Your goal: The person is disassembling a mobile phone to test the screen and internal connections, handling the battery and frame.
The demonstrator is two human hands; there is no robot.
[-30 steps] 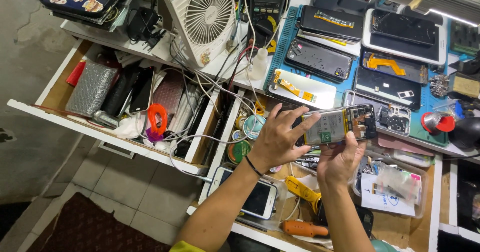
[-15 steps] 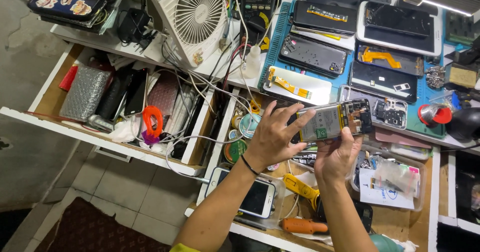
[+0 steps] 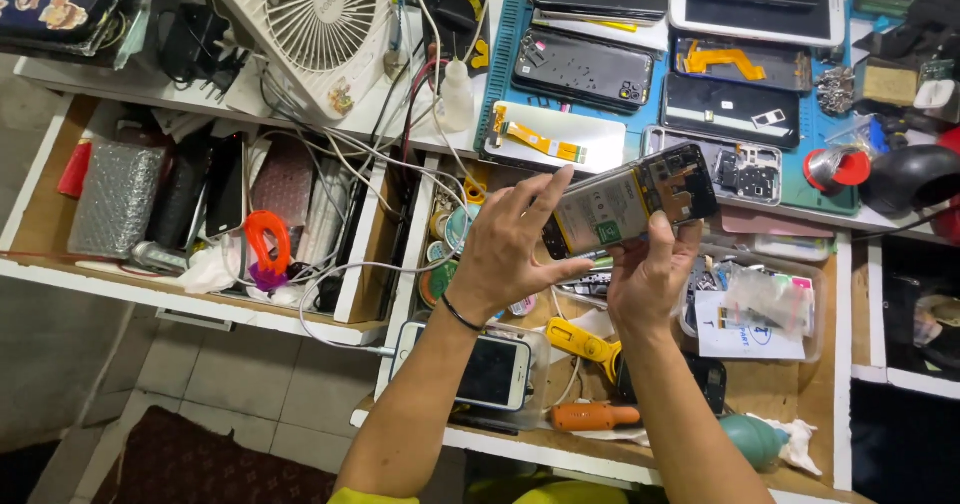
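An opened smartphone (image 3: 632, 202), back cover off with its battery and circuit board showing, is held between both hands above an open drawer. My left hand (image 3: 512, 249) grips its left end, thumb under the edge and fingers spread over the top. My right hand (image 3: 650, 269) supports it from below, thumb pressed on the battery area. A black band circles my left wrist.
A blue work mat (image 3: 700, 74) at the back carries several dismantled phones and flex cables. A white fan (image 3: 320, 14) stands upper left amid tangled wires. The open drawers hold a white phone (image 3: 495, 371), yellow tool (image 3: 580, 344), orange screwdriver (image 3: 595, 416) and a parts box (image 3: 760, 309).
The view has shifted slightly; both hands keep hold of the opened phone, with the left fingers spreading wider over its end.
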